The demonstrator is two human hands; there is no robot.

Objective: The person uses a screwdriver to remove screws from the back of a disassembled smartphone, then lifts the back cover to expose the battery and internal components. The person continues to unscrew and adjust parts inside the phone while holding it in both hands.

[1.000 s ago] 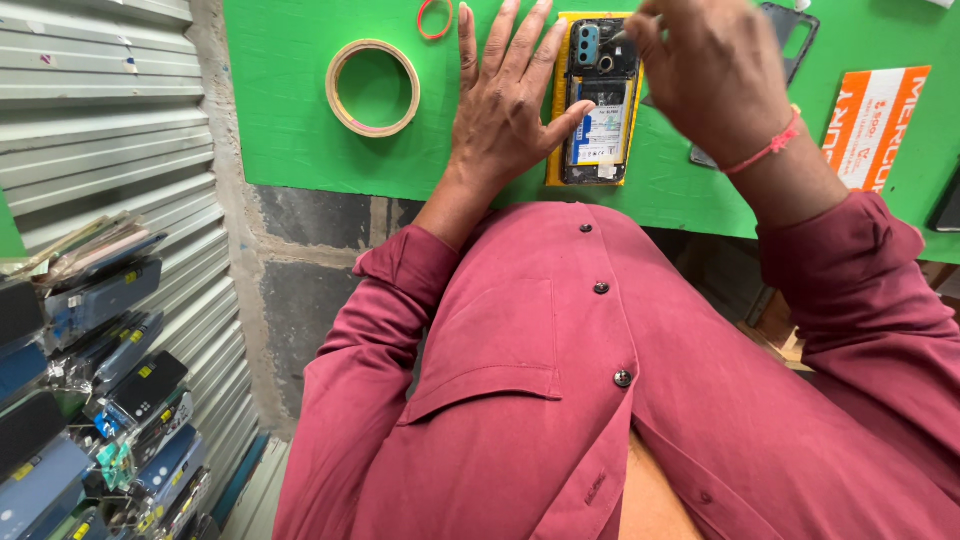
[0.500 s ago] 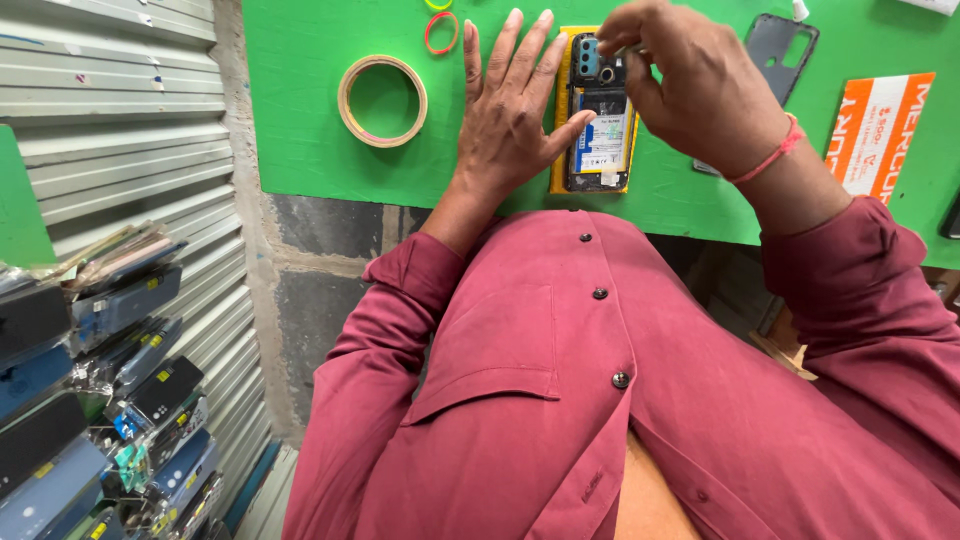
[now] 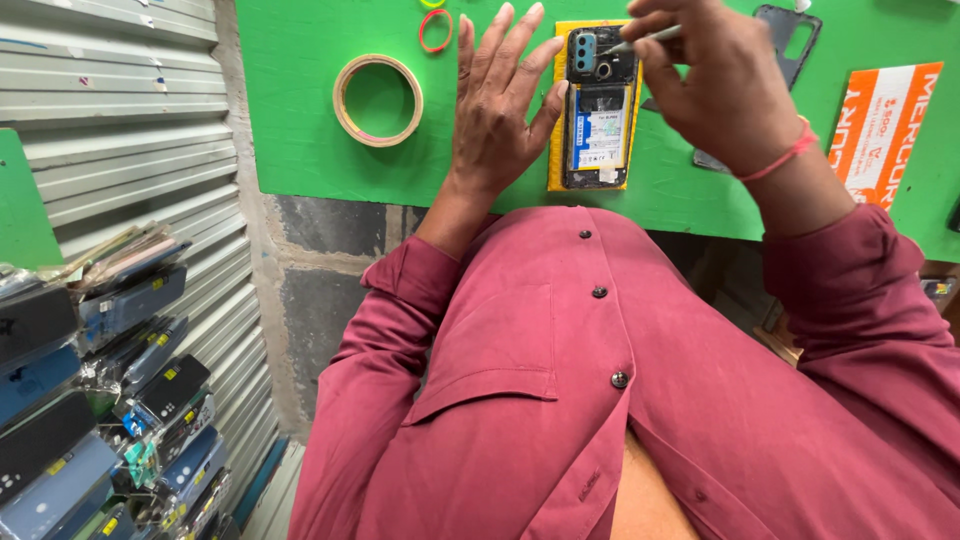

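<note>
Left hand (image 3: 500,110) is lying flat, fingers spread, steadying the opened phone (image 3: 598,105) on its yellow pad (image 3: 556,150). Right hand (image 3: 720,85) is gripping a thin tool (image 3: 645,40) over the camera end. An orange-and-white rectangular package (image 3: 885,130) is lying far right on the green table (image 3: 300,100).

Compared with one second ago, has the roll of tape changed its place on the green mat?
No. The tape roll keeps the same gap to the left of the opened phone on the green mat; only the camera view shifted.

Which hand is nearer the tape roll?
Left. The left hand lies flat just right of the tape roll; the right hand works beyond the opened phone.
</note>
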